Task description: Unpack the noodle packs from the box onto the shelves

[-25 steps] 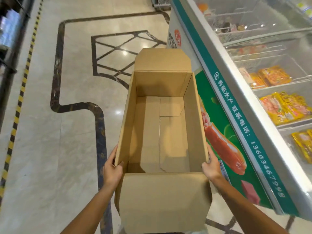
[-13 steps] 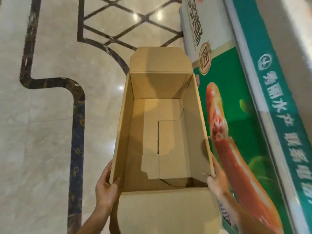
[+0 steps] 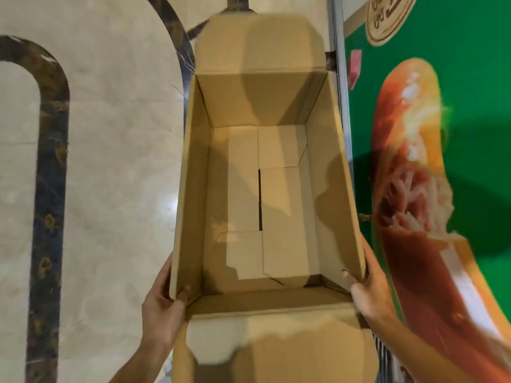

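Observation:
An open brown cardboard box (image 3: 190, 189) fills the middle of the head view, with its far and near flaps folded outward. Only bare cardboard shows inside; no noodle packs are visible. My left hand (image 3: 161, 308) grips the near end of the left wall, thumb over the rim inside. My right hand (image 3: 370, 291) grips the near end of the right wall, thumb over its edge. No shelves are in view.
A freezer cabinet side with a green sausage poster (image 3: 456, 134) stands close against the box's right wall. Pale marble floor with a dark inlaid band (image 3: 49, 189) spreads out on the left.
The box has sunk lower toward the floor beside the freezer and the view has tilted down; the freezer's glass top has left the frame. Both hands keep the same hold.

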Demonstrator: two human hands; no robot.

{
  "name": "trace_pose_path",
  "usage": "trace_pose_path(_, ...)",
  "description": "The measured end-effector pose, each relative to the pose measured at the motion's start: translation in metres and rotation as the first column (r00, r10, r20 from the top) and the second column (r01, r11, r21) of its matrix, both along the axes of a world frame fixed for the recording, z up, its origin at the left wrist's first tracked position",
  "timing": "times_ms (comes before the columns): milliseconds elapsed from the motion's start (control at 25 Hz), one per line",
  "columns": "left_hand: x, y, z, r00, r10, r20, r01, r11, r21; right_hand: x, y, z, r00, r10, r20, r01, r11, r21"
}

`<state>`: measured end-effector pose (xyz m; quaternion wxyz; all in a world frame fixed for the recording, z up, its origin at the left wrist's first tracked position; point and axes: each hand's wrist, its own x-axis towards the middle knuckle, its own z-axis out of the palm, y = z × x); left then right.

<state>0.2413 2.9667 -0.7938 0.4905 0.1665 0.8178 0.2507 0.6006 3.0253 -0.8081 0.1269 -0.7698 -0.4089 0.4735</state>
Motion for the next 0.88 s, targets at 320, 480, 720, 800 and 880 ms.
trace_pose_path(320, 0.017, -0.007, -0.067, 0.981, -0.178, 0.071, 0.180, 0.983, -0.022, 0.018, -0.006, -0.076, 0.976, 0.089, 0.198, -0.078, 0.995, -0.061)
trace_pose_path(480, -0.001, -0.022, -0.093, 0.917, -0.392, 0.070, 0.395, 0.918, -0.043, 0.017, -0.005, -0.093, 0.965, 0.152, 0.215, -0.098, 0.966, -0.241)
trace_pose_path(720, -0.038, -0.023, -0.072, 0.852, -0.512, -0.111, 0.513, 0.858, -0.022, 0.017, -0.008, -0.065, 0.997, 0.075, 0.030, -0.065, 0.966, -0.250)
trace_pose_path(800, -0.046, -0.014, -0.042, 0.784, -0.602, -0.152, 0.606, 0.795, -0.026, 0.009, -0.004, -0.032, 0.990, 0.131, 0.045, -0.118, 0.967, -0.227)
trace_pose_path(880, -0.052, -0.005, 0.003, 0.696, -0.681, -0.228, 0.695, 0.718, -0.022, -0.003, 0.005, 0.019, 0.967, 0.229, 0.110, -0.207, 0.961, -0.181)
